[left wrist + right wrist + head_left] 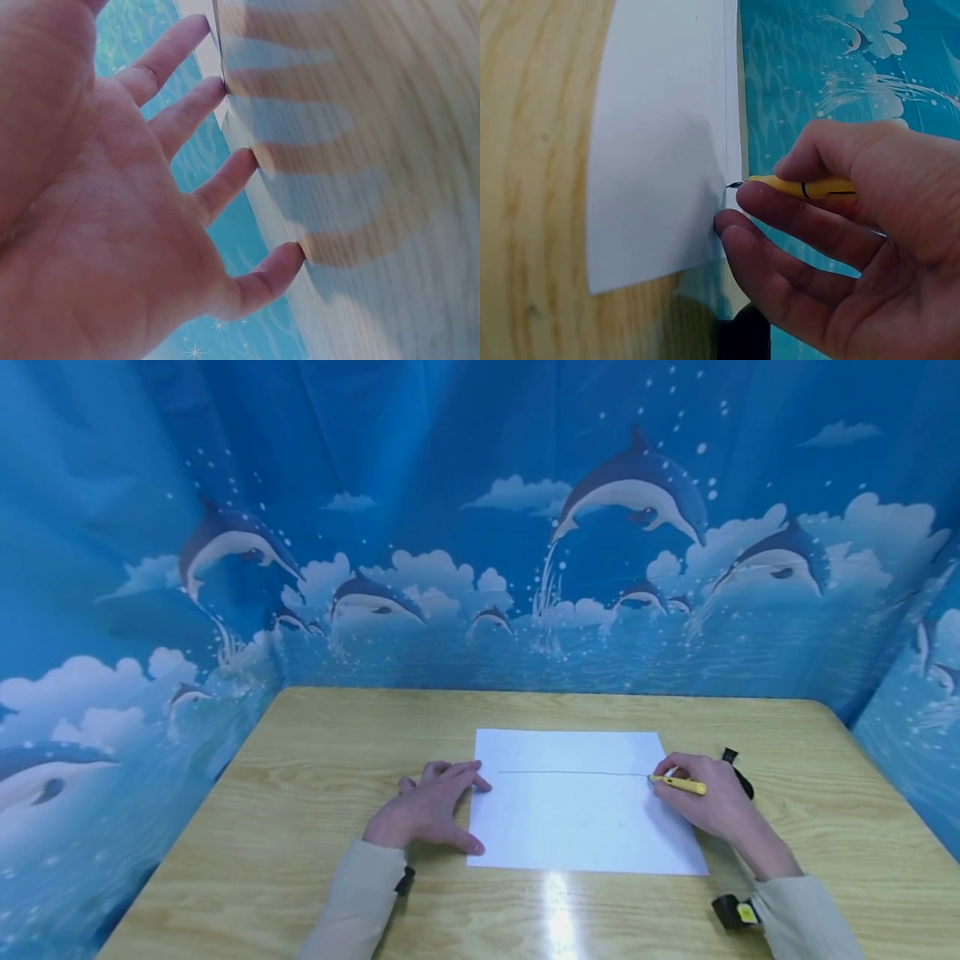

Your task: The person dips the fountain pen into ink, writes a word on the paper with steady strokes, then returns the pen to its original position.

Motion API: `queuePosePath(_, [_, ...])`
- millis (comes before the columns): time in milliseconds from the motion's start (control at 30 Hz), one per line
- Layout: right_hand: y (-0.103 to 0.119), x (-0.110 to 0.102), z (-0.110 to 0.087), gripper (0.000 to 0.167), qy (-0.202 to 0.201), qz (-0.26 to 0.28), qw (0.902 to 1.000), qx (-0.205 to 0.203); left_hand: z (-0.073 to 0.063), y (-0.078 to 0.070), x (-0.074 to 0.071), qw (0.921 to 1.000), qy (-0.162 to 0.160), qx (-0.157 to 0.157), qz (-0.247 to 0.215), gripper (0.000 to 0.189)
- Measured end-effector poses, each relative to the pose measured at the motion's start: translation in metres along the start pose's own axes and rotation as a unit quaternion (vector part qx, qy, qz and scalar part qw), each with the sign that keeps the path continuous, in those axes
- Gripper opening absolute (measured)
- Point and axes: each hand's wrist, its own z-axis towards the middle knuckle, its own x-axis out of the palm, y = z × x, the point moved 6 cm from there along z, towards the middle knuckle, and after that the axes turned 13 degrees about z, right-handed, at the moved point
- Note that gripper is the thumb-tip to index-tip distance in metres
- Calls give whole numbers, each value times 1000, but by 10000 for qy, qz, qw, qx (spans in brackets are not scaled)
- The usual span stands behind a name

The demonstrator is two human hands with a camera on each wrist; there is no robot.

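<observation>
A white sheet of paper lies on the wooden table, with one thin dark line running across its upper part. My right hand pinches a yellow pen between thumb and fingers. The dark nib meets the paper at the right end of the line. My left hand is spread at the sheet's left edge, its thumb and fingertips reaching onto the paper. In the left wrist view the fingers are straight and apart, their tips against the surface.
Just beyond my right hand lies a small black object, partly hidden by the hand. The wooden table reaches back to a blue curtain printed with dolphins, which also closes off both sides. Black wrist devices sit at the sleeves.
</observation>
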Motion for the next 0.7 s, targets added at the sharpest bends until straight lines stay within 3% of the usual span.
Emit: queuePosePath(700, [-1, -4, 0, 14, -15, -69, 9999, 129, 0, 0, 0, 10000, -1, 17, -7, 80])
